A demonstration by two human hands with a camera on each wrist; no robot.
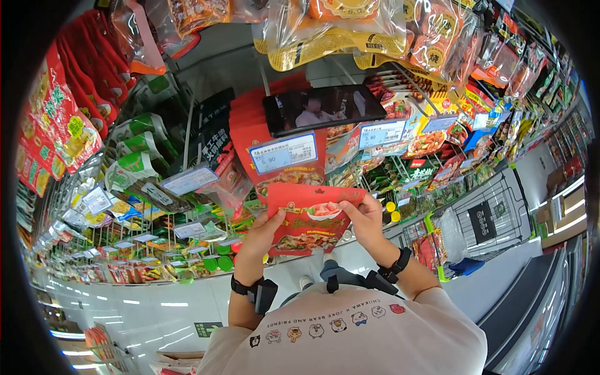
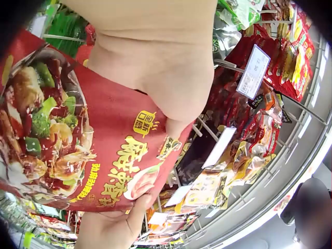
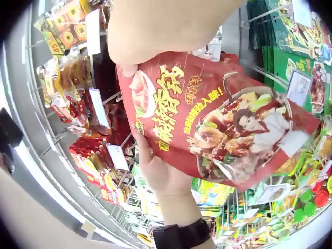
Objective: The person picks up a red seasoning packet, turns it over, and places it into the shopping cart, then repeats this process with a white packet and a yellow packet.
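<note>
In the head view, a red packet (image 1: 308,228), the thing in hand, lay just below the centre, spread between a person's two hands in front of the hanging goods. The left hand (image 1: 258,237) gripped its edge at nine o'clock, thumb on the printed face; the right hand (image 1: 367,226) pinched it near the corner at two o'clock, thumb likewise in front. Each grip was closed down to the packet's thickness; the fingers behind it were largely hidden. Relative to the packet, a price label (image 1: 284,155) reading 5.90 stood at eleven o'clock, a dark-framed screen (image 1: 323,111) at twelve, green-and-white packets (image 1: 139,164) at ten, a wire cart (image 1: 494,215) at three and green lids (image 1: 219,263) at eight. In the left wrist view, the packet's large picture of shrimp and broccoli occupied nine o'clock; in the right wrist view, glossy with reflections, it lay toward four o'clock. A black band encircled each wrist.
</note>
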